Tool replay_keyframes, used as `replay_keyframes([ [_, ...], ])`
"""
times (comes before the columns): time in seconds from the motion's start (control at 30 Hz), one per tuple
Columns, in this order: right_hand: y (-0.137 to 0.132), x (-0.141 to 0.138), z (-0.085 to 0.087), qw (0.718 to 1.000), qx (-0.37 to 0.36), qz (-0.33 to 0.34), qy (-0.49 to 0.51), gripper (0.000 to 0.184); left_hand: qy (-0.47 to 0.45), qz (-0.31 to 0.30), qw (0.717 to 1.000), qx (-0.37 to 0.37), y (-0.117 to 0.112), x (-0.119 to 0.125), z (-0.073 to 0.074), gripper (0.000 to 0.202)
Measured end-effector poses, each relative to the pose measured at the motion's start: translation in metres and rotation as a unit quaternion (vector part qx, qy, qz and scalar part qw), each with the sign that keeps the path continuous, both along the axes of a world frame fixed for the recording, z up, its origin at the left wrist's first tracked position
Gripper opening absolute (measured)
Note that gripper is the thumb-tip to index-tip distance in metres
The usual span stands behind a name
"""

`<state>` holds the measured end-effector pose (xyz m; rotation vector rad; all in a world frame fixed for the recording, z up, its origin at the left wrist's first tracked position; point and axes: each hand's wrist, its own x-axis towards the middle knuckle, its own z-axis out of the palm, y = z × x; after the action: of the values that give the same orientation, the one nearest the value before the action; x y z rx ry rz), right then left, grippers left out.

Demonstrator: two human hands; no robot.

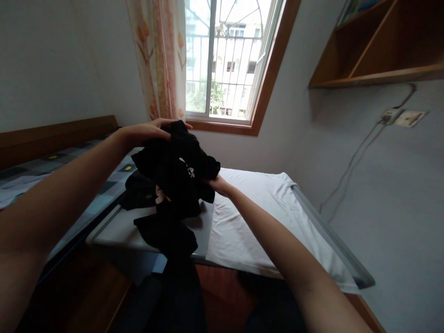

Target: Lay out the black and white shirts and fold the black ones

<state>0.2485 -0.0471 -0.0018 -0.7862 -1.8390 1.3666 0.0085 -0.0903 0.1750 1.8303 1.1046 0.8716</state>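
Observation:
A bunched black garment (180,180) with a small pale print hangs between my two hands above the table (121,226). My left hand (157,129) grips its top from the upper left, the fingers partly behind the cloth. My right hand (219,184) holds its right side lower down, with most fingers hidden in the folds. Part of the black cloth droops past the table's front edge. To the right, a white cloth (249,217) lies spread flat over the table, apart from the black garment.
A bed with a checked cover (111,180) adjoins the table on the left. Behind the table is a window (229,69) with a flowered curtain (163,60). A wooden shelf (367,74) juts from the right wall, above a socket (409,118) with a hanging cable.

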Motion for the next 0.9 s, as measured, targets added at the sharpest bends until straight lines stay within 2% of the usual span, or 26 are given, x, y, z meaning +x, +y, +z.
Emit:
replay_keyframes([
  [0.07, 0.001, 0.014, -0.001, 0.999, -0.050, 0.016, -0.011, 0.055, 0.130, 0.022, 0.991, 0.002, 0.005, -0.016, -0.005, 0.072],
  [0.1, 0.001, 0.021, -0.002, 0.996, -0.063, 0.041, -0.049, 0.052, 0.203, 0.036, 0.978, -0.010, 0.006, -0.023, -0.009, 0.079],
  [0.17, 0.000, 0.029, -0.003, 0.976, -0.064, 0.088, -0.187, 0.046, 0.350, 0.059, 0.933, -0.053, 0.007, -0.035, -0.019, 0.085],
  [0.23, -0.003, 0.031, -0.004, 0.946, -0.034, 0.087, -0.309, 0.042, 0.481, 0.081, 0.870, -0.072, 0.005, -0.044, -0.028, 0.067],
  [0.27, -0.005, 0.030, -0.004, 0.940, -0.024, 0.078, -0.330, 0.040, 0.531, 0.096, 0.839, -0.067, 0.004, -0.047, -0.031, 0.052],
  [0.33, -0.009, 0.027, -0.001, 0.960, -0.039, 0.068, -0.270, 0.038, 0.588, 0.136, 0.797, -0.034, 0.002, -0.053, -0.034, 0.028],
  [0.4, -0.013, 0.026, 0.006, 0.985, -0.087, 0.081, -0.128, 0.042, 0.598, 0.170, 0.783, 0.012, 0.000, -0.058, -0.031, 0.025],
  [0.47, -0.016, 0.028, 0.016, 0.989, -0.124, 0.084, -0.011, 0.051, 0.593, 0.227, 0.770, 0.064, -0.001, -0.062, -0.027, 0.033],
  [0.5, -0.016, 0.029, 0.021, 0.988, -0.131, 0.086, 0.014, 0.053, 0.584, 0.262, 0.763, 0.092, -0.001, -0.063, -0.025, 0.037],
  [0.53, -0.017, 0.030, 0.025, 0.987, -0.127, 0.092, 0.011, 0.055, 0.566, 0.300, 0.759, 0.119, -0.001, -0.063, -0.023, 0.040],
  [0.6, -0.017, 0.032, 0.030, 0.989, -0.088, 0.105, -0.063, 0.055, 0.509, 0.353, 0.767, 0.168, 0.000, -0.059, -0.021, 0.042],
  [0.67, -0.016, 0.033, 0.032, 0.978, -0.034, 0.089, -0.184, 0.050, 0.459, 0.362, 0.787, 0.198, 0.003, -0.050, -0.019, 0.038],
  [0.73, -0.012, 0.037, 0.035, 0.967, -0.005, 0.038, -0.252, 0.042, 0.441, 0.352, 0.800, 0.205, 0.008, -0.042, -0.016, 0.032],
  [0.77, -0.009, 0.040, 0.039, 0.969, -0.006, 0.014, -0.245, 0.038, 0.437, 0.344, 0.804, 0.212, 0.011, -0.039, -0.013, 0.032],
  [0.83, 0.000, 0.051, 0.054, 0.987, -0.015, -0.023, -0.157, 0.034, 0.429, 0.331, 0.799, 0.261, 0.015, -0.035, -0.004, 0.038],
  [0.9, 0.012, 0.065, 0.081, 0.997, -0.001, -0.070, -0.035, 0.033, 0.419, 0.316, 0.777, 0.348, 0.018, -0.032, 0.009, 0.054],
])
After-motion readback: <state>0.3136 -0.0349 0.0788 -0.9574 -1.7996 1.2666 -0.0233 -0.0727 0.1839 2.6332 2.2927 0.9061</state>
